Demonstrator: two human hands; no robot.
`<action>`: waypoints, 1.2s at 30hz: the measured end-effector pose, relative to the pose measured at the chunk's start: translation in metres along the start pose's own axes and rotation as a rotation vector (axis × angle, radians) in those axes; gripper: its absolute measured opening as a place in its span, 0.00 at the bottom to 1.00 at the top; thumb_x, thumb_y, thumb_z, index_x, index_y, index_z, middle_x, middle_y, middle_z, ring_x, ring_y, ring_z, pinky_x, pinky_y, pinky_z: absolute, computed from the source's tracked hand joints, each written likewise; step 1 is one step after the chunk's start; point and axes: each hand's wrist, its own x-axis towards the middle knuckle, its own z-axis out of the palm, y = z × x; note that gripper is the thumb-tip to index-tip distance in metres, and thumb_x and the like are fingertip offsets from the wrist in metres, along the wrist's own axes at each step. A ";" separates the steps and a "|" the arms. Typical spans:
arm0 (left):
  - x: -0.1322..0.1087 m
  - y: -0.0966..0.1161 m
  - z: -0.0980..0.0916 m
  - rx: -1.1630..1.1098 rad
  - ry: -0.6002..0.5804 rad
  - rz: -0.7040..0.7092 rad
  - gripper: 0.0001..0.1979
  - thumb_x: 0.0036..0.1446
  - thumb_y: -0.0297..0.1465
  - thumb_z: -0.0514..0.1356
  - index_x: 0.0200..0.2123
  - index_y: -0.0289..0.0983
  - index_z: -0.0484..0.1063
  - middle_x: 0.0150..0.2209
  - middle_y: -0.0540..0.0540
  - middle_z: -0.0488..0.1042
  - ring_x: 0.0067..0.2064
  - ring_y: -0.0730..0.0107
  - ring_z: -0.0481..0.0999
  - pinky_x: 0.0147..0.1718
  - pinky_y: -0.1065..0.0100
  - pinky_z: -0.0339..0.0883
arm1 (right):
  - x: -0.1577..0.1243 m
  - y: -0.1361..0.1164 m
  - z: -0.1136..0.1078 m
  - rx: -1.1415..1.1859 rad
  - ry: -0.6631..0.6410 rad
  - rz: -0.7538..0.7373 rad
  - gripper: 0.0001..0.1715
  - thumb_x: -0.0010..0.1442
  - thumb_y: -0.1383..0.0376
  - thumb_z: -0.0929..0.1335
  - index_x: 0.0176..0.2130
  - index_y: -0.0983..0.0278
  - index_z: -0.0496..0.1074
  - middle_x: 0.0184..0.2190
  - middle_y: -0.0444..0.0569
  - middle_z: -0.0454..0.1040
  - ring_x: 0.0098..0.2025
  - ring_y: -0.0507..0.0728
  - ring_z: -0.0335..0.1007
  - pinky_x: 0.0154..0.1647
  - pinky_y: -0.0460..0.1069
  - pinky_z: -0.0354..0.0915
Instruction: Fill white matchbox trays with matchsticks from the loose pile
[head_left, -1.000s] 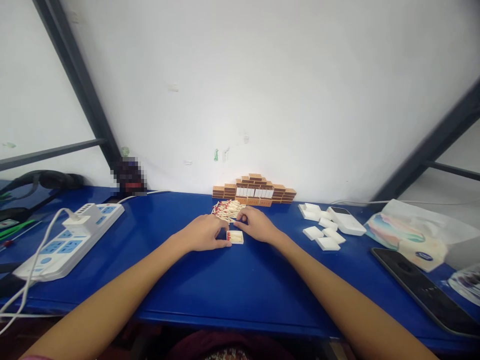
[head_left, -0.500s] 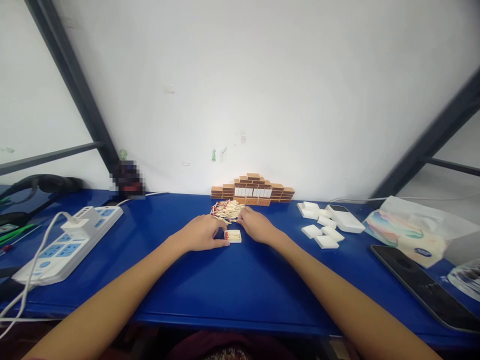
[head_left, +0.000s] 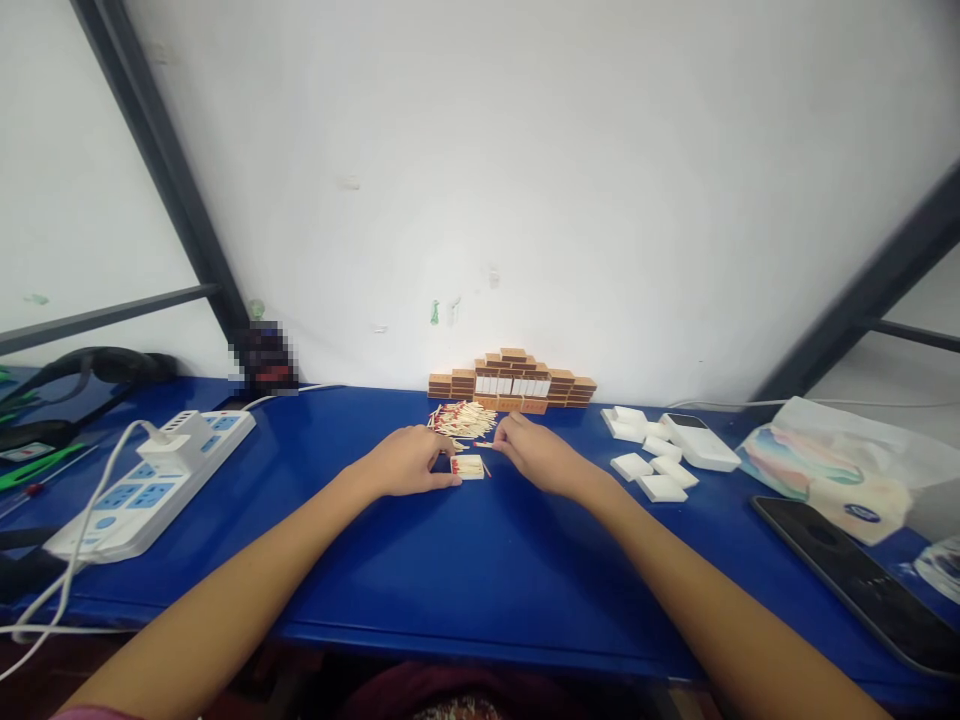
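Gripping the tray [head_left: 471, 477] of matches [head_left: 471, 466] at its left end, the left hand [head_left: 405, 461] is low over the table [head_left: 420, 580]; the right hand [head_left: 527, 450] bunches its fingertips just beside the pile [head_left: 463, 420], holding what, I can't tell.

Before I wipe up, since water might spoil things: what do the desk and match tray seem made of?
Desk: perhaps painted metal or laminate, given its smooth blue sheen. Match tray: likely thin, matte white card, judging by its plain pale walls.
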 end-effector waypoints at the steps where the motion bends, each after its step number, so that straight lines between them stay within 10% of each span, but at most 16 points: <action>1: 0.000 0.000 0.000 0.000 0.000 -0.006 0.15 0.59 0.45 0.65 0.39 0.40 0.78 0.26 0.50 0.76 0.27 0.68 0.73 0.26 0.68 0.51 | 0.000 -0.001 0.001 0.019 -0.001 -0.010 0.07 0.73 0.66 0.62 0.42 0.64 0.69 0.45 0.53 0.72 0.41 0.57 0.70 0.40 0.49 0.60; 36: -0.001 0.002 0.000 0.007 0.019 0.035 0.16 0.60 0.47 0.65 0.35 0.39 0.75 0.26 0.50 0.75 0.29 0.66 0.74 0.28 0.68 0.54 | -0.004 -0.023 0.014 0.071 0.043 -0.153 0.03 0.71 0.67 0.66 0.42 0.63 0.70 0.41 0.48 0.71 0.37 0.54 0.67 0.36 0.47 0.57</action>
